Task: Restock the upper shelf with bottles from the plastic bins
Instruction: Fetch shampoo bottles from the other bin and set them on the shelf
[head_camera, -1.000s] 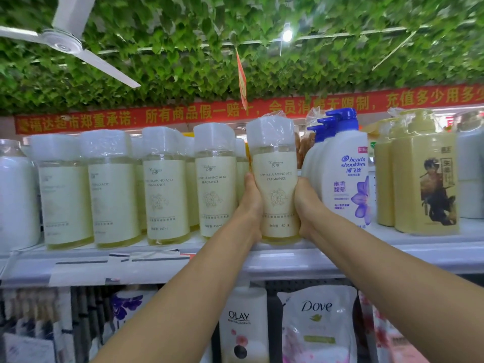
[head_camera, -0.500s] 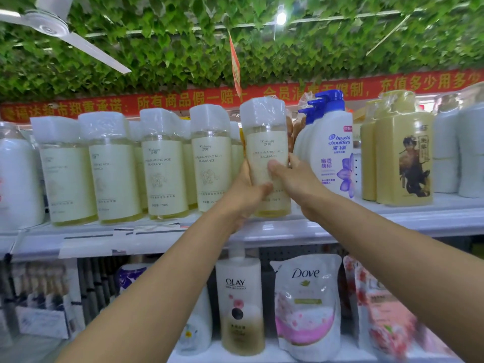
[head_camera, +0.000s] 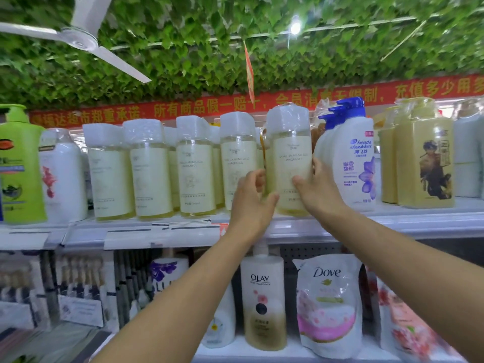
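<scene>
Both hands on one pale yellow bottle (head_camera: 290, 163), standing upright at the front edge of the upper shelf (head_camera: 392, 224). Left hand (head_camera: 251, 203) wraps its left side, fingers curled round the back, thumb across the lower front. Right hand (head_camera: 318, 191) grips its right side, thumb on the label, fingers (head_camera: 317, 166) behind. Can't tell if the base is fully seated; hands cover part of it.

Relative to that bottle: four matching bottles (head_camera: 195, 166) in a row to its left, nearest one just beside it. Head & Shoulders pump bottle (head_camera: 353, 158) just beside it on the right, touching or nearly so. Yellow square bottles (head_camera: 424, 158) further right. White bottle (head_camera: 62, 176) and green bottle (head_camera: 19, 166) far left. Olay bottle (head_camera: 263, 299) and Dove pouch (head_camera: 328, 302) on the shelf below it.
</scene>
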`<state>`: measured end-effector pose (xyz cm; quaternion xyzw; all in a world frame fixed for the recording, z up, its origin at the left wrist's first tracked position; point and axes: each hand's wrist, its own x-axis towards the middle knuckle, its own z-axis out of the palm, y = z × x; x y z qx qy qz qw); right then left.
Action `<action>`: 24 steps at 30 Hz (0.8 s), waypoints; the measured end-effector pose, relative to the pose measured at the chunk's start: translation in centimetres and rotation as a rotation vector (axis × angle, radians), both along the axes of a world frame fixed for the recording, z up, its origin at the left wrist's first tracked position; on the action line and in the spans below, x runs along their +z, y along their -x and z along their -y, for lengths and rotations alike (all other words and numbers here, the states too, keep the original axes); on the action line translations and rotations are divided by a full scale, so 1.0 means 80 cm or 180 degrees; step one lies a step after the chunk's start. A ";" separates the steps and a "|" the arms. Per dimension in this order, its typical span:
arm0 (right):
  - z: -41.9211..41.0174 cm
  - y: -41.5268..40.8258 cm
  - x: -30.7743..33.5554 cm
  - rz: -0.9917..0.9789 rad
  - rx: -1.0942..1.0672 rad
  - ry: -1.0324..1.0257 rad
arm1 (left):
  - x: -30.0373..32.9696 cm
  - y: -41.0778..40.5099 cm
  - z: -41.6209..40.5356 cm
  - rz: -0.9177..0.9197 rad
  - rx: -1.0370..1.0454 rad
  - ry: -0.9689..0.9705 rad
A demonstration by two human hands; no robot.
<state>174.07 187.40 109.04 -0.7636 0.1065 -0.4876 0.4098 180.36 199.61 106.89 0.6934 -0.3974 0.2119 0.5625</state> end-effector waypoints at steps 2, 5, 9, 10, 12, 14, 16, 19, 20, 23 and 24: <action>-0.015 0.000 -0.009 0.0355 -0.0589 0.0523 | -0.009 -0.013 -0.020 0.0214 0.0213 0.0382; -0.048 -0.003 -0.014 0.1001 -0.0443 0.1253 | -0.008 -0.033 -0.041 -0.0002 0.0279 0.0672; -0.081 -0.029 -0.008 0.0406 0.0501 0.0942 | 0.011 -0.049 -0.044 -0.0663 -0.0061 0.0620; -0.086 -0.036 -0.004 0.0232 0.0642 0.0709 | 0.017 -0.052 -0.042 -0.0789 -0.0182 0.0585; -0.090 -0.054 0.004 0.0073 0.0794 0.0242 | 0.031 -0.055 -0.038 -0.1047 -0.0475 0.0500; -0.087 -0.071 0.014 -0.0106 0.0918 -0.0198 | 0.044 -0.061 -0.032 -0.1352 -0.0734 0.0480; -0.081 -0.089 0.019 -0.0094 0.1072 -0.0646 | 0.051 -0.073 -0.026 -0.1700 -0.0962 0.0626; -0.076 -0.108 0.023 -0.0023 0.1170 -0.1355 | 0.052 -0.092 -0.018 -0.2224 -0.1357 0.0868; -0.074 -0.115 0.023 -0.0057 0.1179 -0.1510 | 0.051 -0.097 -0.015 -0.2298 -0.1428 0.0883; -0.072 -0.129 0.025 -0.0024 0.1162 -0.1940 | 0.050 -0.103 -0.012 -0.2391 -0.1477 0.0922; -0.073 -0.132 0.025 0.0013 0.1139 -0.2023 | 0.051 -0.104 -0.011 -0.2432 -0.1498 0.0928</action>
